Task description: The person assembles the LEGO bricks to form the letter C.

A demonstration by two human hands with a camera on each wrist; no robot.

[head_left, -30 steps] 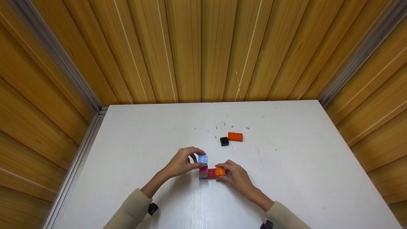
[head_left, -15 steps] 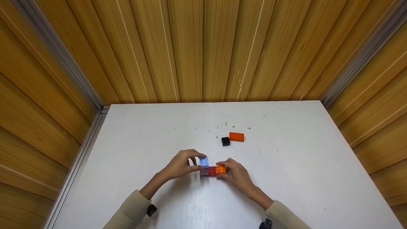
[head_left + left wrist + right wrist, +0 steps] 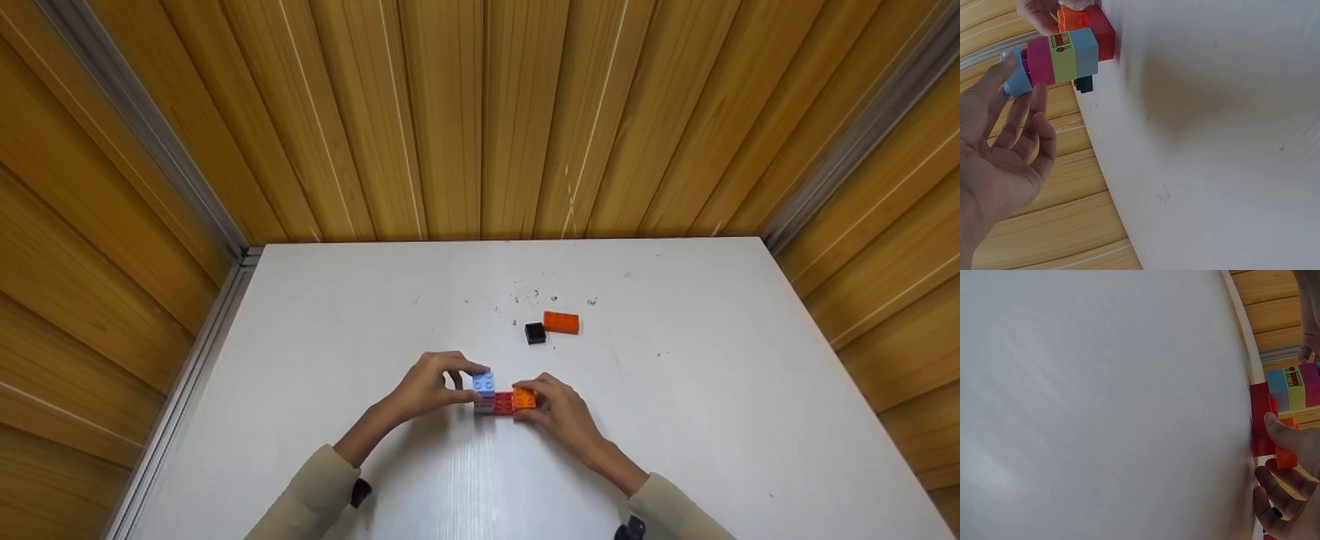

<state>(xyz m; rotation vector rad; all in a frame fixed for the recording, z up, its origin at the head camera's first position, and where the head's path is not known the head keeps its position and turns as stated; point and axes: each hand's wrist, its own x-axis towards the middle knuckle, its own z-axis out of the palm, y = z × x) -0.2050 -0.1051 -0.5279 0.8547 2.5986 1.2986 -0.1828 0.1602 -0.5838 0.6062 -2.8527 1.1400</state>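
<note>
Lower and closer over its stack than a second earlier, the light blue brick (image 3: 484, 382) covered more of the magenta brick (image 3: 1042, 61) beneath. Thumb and fingertips of the left hand (image 3: 431, 386) pinched it from opposite sides, above the left end of the red brick (image 3: 503, 403). It sat slightly tilted — some magenta studs showed in a gap along one edge, so it seemed not fully seated. Below the magenta came a yellow-green brick (image 3: 1063, 64) with a printed picture, then a blue-grey brick (image 3: 1085, 50) on the red brick's studs.

Lengthwise, the red brick ran from one hand to the other. At its right end the right hand (image 3: 564, 412) gripped the orange brick (image 3: 524, 398), thumb on the near side.

No container showed; beyond the red brick, a black brick (image 3: 535, 333) and a red-orange brick (image 3: 561, 322) lay side by side on the white tabletop (image 3: 337, 315).
</note>
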